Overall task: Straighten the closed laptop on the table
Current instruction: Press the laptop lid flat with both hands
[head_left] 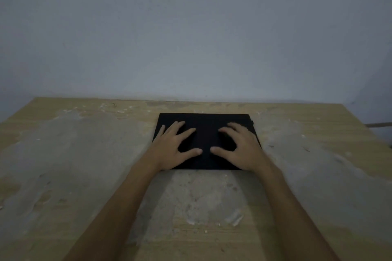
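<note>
Palms down, a person's left hand (172, 148) and right hand (239, 148) rest flat with fingers spread, gripping nothing, on the closed matte-black rectangular laptop (206, 131) lying near the far edge of the worn, paint-smeared wooden table (63, 165), seemingly to slide it square.

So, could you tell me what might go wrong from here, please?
Both the left hand and right hand rest flat on the lid of the laptop, gripping no edge, so palms may slip rather than turn it. The table looks rough and patchy; sliding could scratch the underside.
</note>
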Motion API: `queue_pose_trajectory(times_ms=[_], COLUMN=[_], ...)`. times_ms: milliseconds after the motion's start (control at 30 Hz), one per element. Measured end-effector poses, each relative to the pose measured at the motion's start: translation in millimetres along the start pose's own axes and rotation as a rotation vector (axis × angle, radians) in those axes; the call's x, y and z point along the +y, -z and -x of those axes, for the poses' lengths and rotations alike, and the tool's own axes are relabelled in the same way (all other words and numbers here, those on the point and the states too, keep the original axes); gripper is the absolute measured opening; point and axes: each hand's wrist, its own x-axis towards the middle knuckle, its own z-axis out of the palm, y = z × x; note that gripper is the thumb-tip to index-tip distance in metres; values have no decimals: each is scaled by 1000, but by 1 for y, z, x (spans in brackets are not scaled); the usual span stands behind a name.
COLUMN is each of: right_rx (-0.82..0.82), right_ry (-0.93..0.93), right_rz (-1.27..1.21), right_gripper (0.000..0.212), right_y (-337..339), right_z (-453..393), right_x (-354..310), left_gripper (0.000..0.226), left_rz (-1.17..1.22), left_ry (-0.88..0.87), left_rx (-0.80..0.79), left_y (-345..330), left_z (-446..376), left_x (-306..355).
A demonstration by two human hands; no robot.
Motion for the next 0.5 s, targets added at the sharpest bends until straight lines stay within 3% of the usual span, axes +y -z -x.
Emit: queue_pose_trajectory(times_ms=[167,500], right_rx=[-157,-107], right_ry=[72,92], right_rz=[79,74], right_gripper=[124,129], right_y=[-3,-4], right_z=[12,-3], right_x=[3,4], left_gripper=[107,104], left_rz=[-74,-52], left_ry=[-106,-97], left_rx=[-116,-84], left_y=[-2,4], left_z=[14,2], left_x=[-4,-6])
